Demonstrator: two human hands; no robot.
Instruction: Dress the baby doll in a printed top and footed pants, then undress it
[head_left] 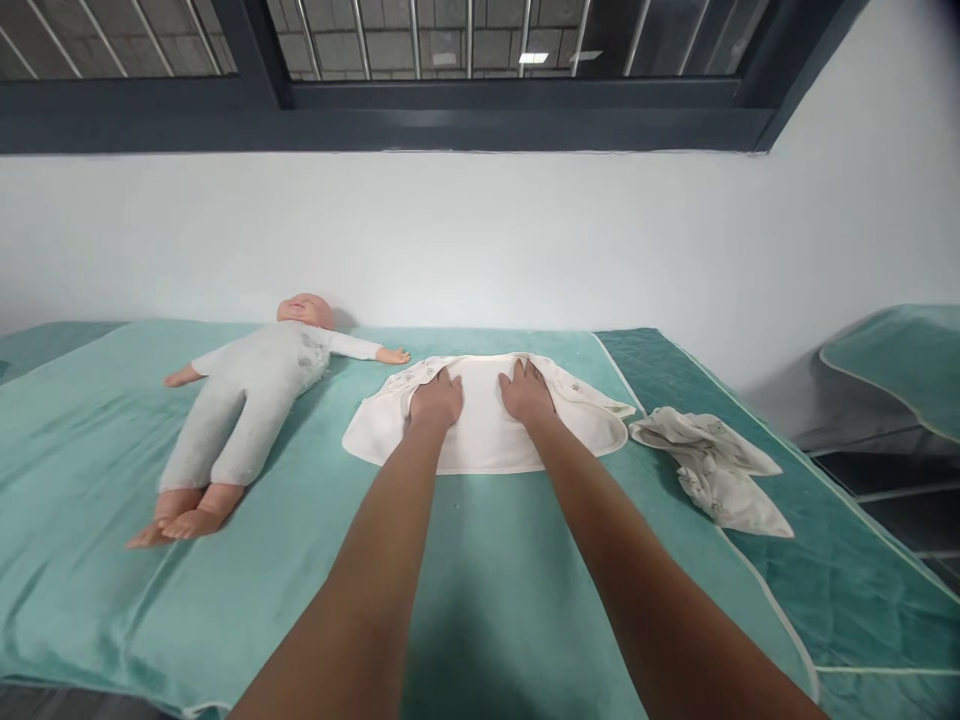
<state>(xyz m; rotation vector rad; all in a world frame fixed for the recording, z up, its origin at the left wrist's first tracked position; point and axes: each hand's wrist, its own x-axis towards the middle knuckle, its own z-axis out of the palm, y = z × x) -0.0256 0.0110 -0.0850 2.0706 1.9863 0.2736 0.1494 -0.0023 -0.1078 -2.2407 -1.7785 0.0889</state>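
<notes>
1. Your left hand point(436, 398) and right hand point(527, 392) rest on the white cloth point(484, 430), a little apart, thumbs turned inward; you can't tell from here whether the fingers pinch its patterned far edge.
2. The white cloth lies directly beneath both hands, reaching out past each side and toward you, on the green sheet point(495, 580).
3. Left of your hands, a doll point(262, 370) lies with one arm stretched toward the cloth.
4. Right of them, a crumpled patterned cloth point(724, 480) sits just beside the white one.
</notes>
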